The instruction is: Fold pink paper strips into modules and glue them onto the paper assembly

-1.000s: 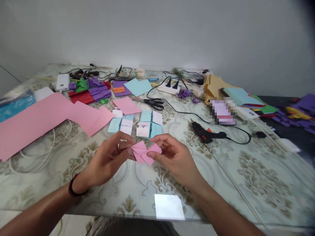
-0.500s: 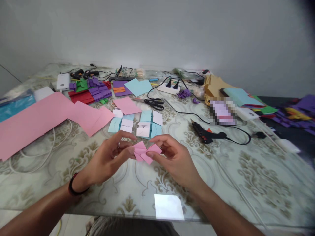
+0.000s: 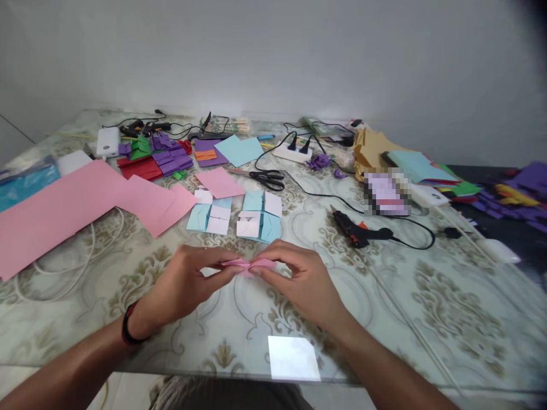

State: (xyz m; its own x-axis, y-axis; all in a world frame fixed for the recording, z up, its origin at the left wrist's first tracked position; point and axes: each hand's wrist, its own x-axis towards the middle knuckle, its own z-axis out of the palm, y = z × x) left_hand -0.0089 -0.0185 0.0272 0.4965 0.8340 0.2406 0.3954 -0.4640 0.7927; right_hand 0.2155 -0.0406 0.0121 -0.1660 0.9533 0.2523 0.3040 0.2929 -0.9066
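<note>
A small folded pink paper [image 3: 247,264] is held between both hands above the front middle of the table. My left hand [image 3: 188,279] pinches its left side between thumb and fingers. On its right side, the thumb and fingers of my right hand [image 3: 305,279] are closed in the same way. The paper is seen nearly edge-on, and the fingers cover much of it. Just beyond the hands lie two folded blue-and-white paper pieces, one on the left [image 3: 210,217] and one on the right [image 3: 260,219]. A pink paper square [image 3: 220,182] rests behind them.
Large pink sheets [image 3: 64,205] lie at left over a white cable. Black scissors [image 3: 268,180] and a power strip [image 3: 293,151] are behind. To the right are a glue gun [image 3: 359,229] with its cord and a blurred-out phone [image 3: 387,195]. A white square [image 3: 293,357] is at the front edge.
Both hands have closed in on the pink paper, with their thumbs nearer together. The paper has tipped from showing its folded face to nearly edge-on.
</note>
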